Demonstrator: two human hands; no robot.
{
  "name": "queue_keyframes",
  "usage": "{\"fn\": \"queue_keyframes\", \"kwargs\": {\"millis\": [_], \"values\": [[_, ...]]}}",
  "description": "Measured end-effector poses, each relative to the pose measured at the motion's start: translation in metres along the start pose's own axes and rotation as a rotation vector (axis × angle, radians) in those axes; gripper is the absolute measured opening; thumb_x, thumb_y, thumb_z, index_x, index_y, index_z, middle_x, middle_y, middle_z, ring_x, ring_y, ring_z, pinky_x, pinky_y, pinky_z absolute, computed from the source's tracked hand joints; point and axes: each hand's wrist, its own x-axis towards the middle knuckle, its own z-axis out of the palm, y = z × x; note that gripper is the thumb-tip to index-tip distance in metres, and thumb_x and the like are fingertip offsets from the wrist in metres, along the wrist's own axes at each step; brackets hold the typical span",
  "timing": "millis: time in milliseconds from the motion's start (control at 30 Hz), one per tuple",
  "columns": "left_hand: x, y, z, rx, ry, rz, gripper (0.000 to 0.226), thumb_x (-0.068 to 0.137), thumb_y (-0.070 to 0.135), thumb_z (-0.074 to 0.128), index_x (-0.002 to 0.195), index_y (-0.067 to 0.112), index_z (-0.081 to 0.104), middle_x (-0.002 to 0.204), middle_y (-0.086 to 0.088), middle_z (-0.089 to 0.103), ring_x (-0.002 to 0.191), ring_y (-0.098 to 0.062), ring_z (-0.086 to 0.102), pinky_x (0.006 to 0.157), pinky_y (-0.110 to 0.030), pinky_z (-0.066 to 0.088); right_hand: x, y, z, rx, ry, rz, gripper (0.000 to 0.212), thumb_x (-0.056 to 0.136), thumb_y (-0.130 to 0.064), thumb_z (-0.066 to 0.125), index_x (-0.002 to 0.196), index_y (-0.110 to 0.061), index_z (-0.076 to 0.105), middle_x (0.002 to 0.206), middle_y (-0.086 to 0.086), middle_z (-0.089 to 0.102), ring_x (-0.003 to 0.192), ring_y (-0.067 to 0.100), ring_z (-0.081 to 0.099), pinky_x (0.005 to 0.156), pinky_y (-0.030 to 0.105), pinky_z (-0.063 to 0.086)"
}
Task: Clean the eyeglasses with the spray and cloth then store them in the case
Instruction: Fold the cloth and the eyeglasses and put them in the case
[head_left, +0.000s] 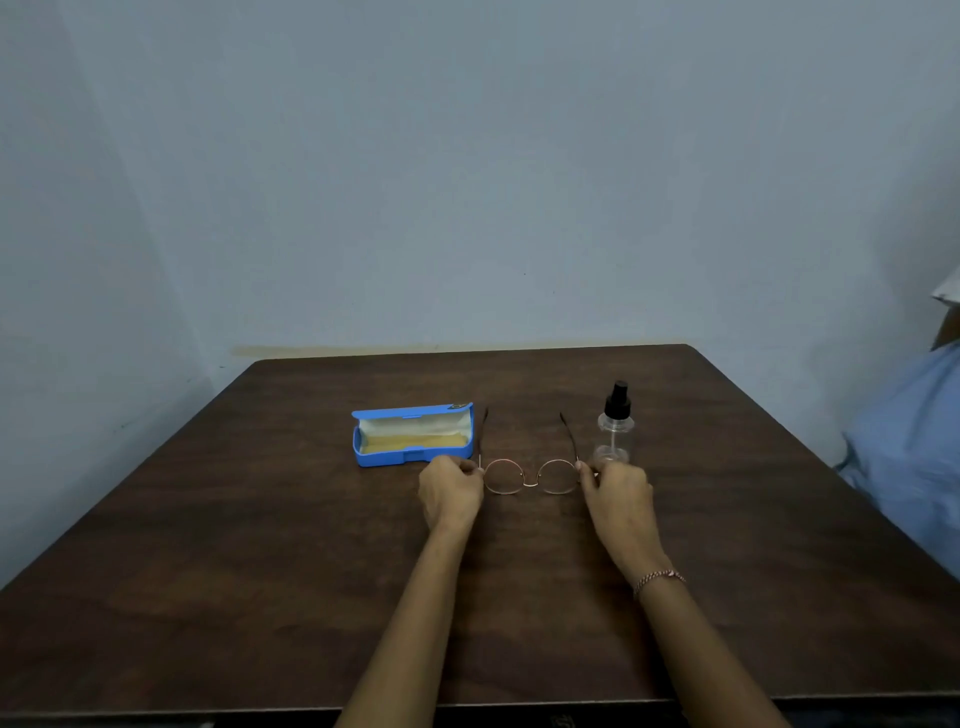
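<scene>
Start step — left hand (450, 486) and right hand (616, 486) pinch glasses (530, 477) by the hinges — next, reach spray (615, 425).

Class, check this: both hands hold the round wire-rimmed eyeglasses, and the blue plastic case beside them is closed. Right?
Wrong: the head view shows the blue plastic case open, lid raised. The left hand and right hand do hold the round wire-rimmed eyeglasses.
</scene>
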Motion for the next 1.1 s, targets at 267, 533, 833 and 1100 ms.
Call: {"fn": "queue_keyframes", "kwargs": {"millis": [267, 533, 833, 1100], "values": [[0.002, 0.002, 0.0, -0.264, -0.108, -0.12, 0.012, 0.078, 0.005, 0.072, 0.089, 0.008, 0.07, 0.074, -0.003, 0.068, 0.071, -0.014, 0.068, 0.075, -0.031, 0.058, 0.01, 0.012, 0.013, 0.27, -0.021, 0.091, 0.022, 0.094, -0.021, 0.054, 0.084, -0.005, 0.066, 0.069, 0.009, 0.067, 0.062, 0.02, 0.066, 0.068, 0.034, 0.056], [-0.002, -0.001, -0.006, -0.403, -0.129, -0.112, 0.017, 0.078, 0.0, 0.071, 0.093, 0.007, 0.069, 0.086, -0.009, 0.07, 0.076, -0.017, 0.069, 0.066, -0.027, 0.058, 0.002, 0.014, 0.005, 0.544, -0.042, 0.149, 0.021, 0.087, 0.001, 0.06, 0.08, -0.017, 0.067, 0.074, -0.001, 0.07, 0.053, 0.001, 0.063, 0.052, 0.005, 0.046], [-0.005, -0.008, -0.029, -0.447, -0.09, 0.043, 0.024, 0.078, -0.004, 0.07, 0.096, 0.011, 0.068, 0.074, -0.005, 0.068, 0.072, -0.014, 0.068, 0.066, -0.026, 0.057, -0.002, 0.001, 0.0, 0.632, -0.008, 0.111, 0.03, 0.075, -0.005, 0.076, 0.101, -0.016, 0.064, 0.066, -0.002, 0.07, 0.064, 0.011, 0.07, 0.076, 0.035, 0.057], [-0.002, -0.017, -0.055, -0.473, -0.042, 0.116, 0.025, 0.078, -0.005, 0.069, 0.101, 0.005, 0.067, 0.074, -0.001, 0.068, 0.067, -0.009, 0.066, 0.055, -0.014, 0.054, 0.007, -0.018, 0.006, 0.755, -0.08, 0.065, 0.028, 0.078, 0.002, 0.071, 0.105, -0.001, 0.067, 0.069, -0.002, 0.067, 0.052, -0.003, 0.063, 0.058, 0.008, 0.051]]}}
